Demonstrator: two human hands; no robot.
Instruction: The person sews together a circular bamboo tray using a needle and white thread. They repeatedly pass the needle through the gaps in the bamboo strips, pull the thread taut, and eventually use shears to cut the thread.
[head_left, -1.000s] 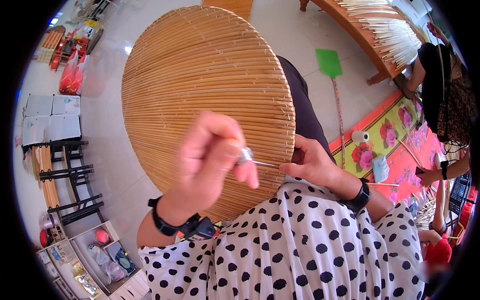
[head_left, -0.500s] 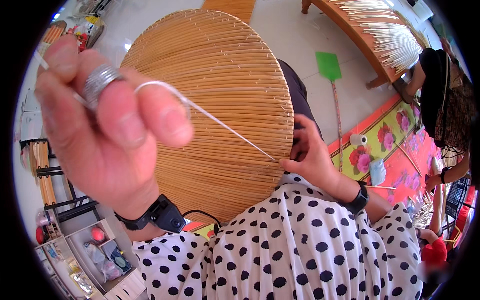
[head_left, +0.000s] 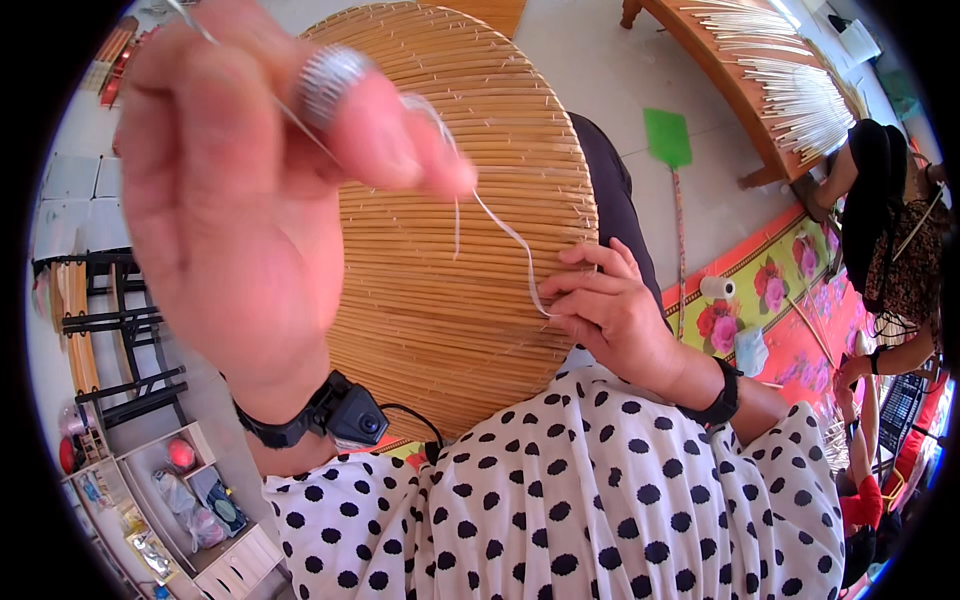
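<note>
Head view: round slat panel (head_left: 450, 300) lies over dark trousers (head_left: 602, 165), below the dotted shirt (head_left: 600, 480). Left hand (head_left: 235, 190) raised, pinching white thread (head_left: 518, 238); ribbed metal ring (head_left: 335, 85) worn. Right hand (head_left: 625, 325) curled at the rim where thread meets slats; grip underneath, cannot tell. Judgement: brace the rim, take up slack evenly, clear loops before tightening.

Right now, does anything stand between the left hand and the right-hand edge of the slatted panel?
No separate object visibly does. Only slack white thread spans from the raised left hand toward that edge of the slatted panel; the right hand partly covers the edge where the thread ends.
</note>
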